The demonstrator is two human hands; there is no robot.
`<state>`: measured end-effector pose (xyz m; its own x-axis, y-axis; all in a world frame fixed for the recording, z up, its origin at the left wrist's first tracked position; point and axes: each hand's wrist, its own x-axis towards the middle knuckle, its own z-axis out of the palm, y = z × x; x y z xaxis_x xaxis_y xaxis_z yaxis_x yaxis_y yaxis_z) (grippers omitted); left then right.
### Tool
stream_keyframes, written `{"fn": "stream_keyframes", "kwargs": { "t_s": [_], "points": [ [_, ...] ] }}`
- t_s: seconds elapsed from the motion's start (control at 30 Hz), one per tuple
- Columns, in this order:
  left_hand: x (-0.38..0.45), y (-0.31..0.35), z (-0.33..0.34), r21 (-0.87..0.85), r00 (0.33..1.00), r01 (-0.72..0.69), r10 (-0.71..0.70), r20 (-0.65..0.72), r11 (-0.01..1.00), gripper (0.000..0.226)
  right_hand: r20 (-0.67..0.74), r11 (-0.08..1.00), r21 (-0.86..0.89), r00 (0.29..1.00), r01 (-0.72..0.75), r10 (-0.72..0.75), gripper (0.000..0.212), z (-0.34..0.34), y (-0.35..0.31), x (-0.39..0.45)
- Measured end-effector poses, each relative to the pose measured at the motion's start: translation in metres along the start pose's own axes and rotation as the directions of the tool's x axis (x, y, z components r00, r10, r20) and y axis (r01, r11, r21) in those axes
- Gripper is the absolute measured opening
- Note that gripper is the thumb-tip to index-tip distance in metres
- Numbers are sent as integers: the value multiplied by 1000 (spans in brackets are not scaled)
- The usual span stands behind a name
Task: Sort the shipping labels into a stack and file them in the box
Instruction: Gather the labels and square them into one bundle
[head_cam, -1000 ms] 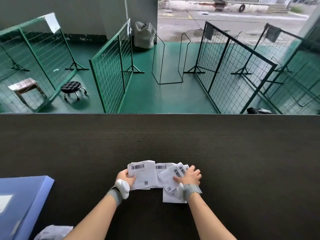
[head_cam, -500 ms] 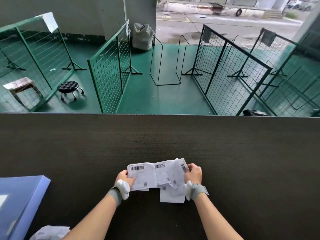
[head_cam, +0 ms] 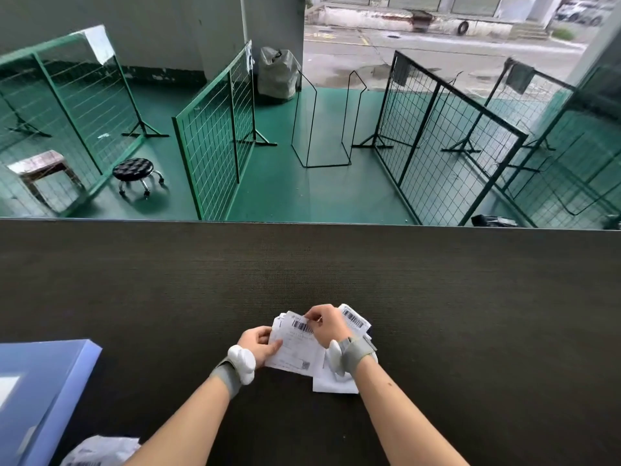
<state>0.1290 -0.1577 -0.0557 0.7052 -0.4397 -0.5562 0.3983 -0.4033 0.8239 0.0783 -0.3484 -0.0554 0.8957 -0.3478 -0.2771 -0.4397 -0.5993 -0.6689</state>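
Several white shipping labels with black barcodes lie gathered in an overlapping pile on the dark table mat, near its front middle. My left hand grips the pile's left edge. My right hand lies on top of the pile and pinches the top edge of the uppermost label near its barcode. More labels stick out to the right from under that hand, and one sheet pokes out below my right wrist. A blue box sits at the table's front left corner.
A crumpled white plastic bag lies at the bottom edge beside the blue box. Beyond the table's far edge, lower down, is a green floor with wire fence panels, a black stool and a grey sack.
The spread-out labels have been pushed together into a tighter pile. My right hand moved left and up onto the top label, and my left hand shifted right with the pile's edge.
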Motion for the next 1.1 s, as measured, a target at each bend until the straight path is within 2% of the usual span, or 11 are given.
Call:
{"fn": "stream_keyframes", "kwargs": {
  "t_s": [0.13, 0.23, 0.33, 0.4, 0.6, 0.7, 0.77, 0.8, 0.87, 1.0, 1.1],
  "points": [
    [3, -11, -14, 98, 998, 49, -44, -51, 994, 27, -57, 999, 49, 998, -10, 12, 12, 13, 2, 0],
    [8, -19, -22, 129, 970, 101, -69, -231, 986, 31, -220, 978, 25, 953, -209, 210, 40, 7, 16, 2],
    [1, -16, -25, 102, 944, 128, -90, -319, 987, 16, -203, 866, -123, 866, -485, 456, 80, 2, 34, -3],
    [-3, -12, -25, 65, 938, 127, -99, -333, 990, 22, -189, 830, -141, 838, -540, 513, 89, 5, 42, -7],
    [-3, -8, -21, 31, 915, 107, -86, -394, 994, 35, -179, 812, -34, 803, -583, 569, 73, 11, 56, -6],
    [-5, -7, -22, 34, 914, 102, -80, -398, 994, 33, -214, 848, -24, 831, -530, 514, 28, 7, 57, -4],
    [-5, -8, -22, 35, 910, 113, -89, -405, 993, 30, -219, 891, 226, 870, -394, 441, 9, 4, 51, -7],
    [-4, -9, -22, 33, 910, 116, -93, -403, 993, 29, -201, 867, 378, 885, -325, 419, 10, 2, 45, -11],
    [-1, -10, -20, 45, 923, 112, -87, -374, 993, 19, -175, 798, 549, 900, -248, 400, 12, 0, 34, -16],
    [8, -11, -13, -54, 941, 130, -140, -307, 990, 39, -81, 722, 642, 913, -259, 400, 10, 17, 14, -19],
    [8, -8, -7, -149, 957, 87, -125, -262, 985, 35, -78, 725, 631, 907, -276, 414, 9, 33, 3, -24]
  ]
}}
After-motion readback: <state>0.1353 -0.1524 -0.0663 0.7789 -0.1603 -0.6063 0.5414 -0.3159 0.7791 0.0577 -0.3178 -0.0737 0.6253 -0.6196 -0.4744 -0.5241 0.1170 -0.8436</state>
